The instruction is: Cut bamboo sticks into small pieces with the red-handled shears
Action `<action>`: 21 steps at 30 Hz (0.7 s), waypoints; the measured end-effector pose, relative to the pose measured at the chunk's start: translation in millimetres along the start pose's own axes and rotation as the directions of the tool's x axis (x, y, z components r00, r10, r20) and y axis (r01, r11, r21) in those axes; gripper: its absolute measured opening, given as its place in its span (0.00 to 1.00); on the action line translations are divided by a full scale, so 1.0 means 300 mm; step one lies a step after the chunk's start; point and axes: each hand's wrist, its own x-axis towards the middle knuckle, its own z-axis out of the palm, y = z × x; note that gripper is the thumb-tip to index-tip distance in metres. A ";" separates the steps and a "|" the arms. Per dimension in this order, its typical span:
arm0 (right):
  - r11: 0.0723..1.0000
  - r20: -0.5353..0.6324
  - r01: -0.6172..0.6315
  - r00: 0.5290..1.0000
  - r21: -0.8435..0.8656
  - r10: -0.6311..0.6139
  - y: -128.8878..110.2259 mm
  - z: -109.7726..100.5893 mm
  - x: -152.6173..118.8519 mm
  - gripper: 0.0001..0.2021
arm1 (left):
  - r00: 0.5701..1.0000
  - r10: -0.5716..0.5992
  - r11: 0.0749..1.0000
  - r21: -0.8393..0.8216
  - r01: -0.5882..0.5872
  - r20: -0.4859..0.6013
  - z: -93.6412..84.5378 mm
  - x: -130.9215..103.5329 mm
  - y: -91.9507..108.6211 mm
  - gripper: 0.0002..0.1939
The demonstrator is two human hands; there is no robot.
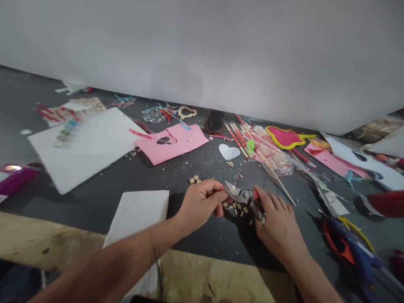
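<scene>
My right hand [279,223] is wrapped round a pair of pruning shears [244,197] with red on the handle. Their metal blades point left, toward my left hand [202,198]. The fingers of that hand are pinched together at the blade tip; whatever they hold is too small or hidden to name. Short cut pieces of wooden stick [238,208] lie scattered on the dark tabletop under the shears. A small cluster of pale pieces [195,179] sits just beyond my left hand.
Pink card with a cut-out [186,141], a phone [214,122], a paper heart [229,152] and wooden chopsticks [236,139] lie behind my hands. White foam sheets [94,155] are at left, a white block [142,210] nearer. A blue glue gun [356,252] and scissors [337,240] lie right.
</scene>
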 end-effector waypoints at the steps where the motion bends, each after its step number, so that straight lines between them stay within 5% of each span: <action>1: 1.000 0.005 0.001 1.000 0.014 -0.001 0.001 0.001 0.000 0.24 | 1.000 -0.003 1.000 -0.004 0.003 -0.003 0.001 0.002 0.002 0.09; 14: 0.990 -0.025 0.080 0.997 0.114 -0.077 -0.009 0.003 -0.016 0.17 | 0.999 -0.040 0.996 -0.076 0.042 0.036 -0.001 -0.004 0.005 0.10; 21: 0.994 0.005 0.011 1.000 0.112 -0.011 -0.008 0.001 -0.005 0.18 | 0.999 -0.019 0.996 -0.085 0.022 0.030 0.002 0.005 0.011 0.10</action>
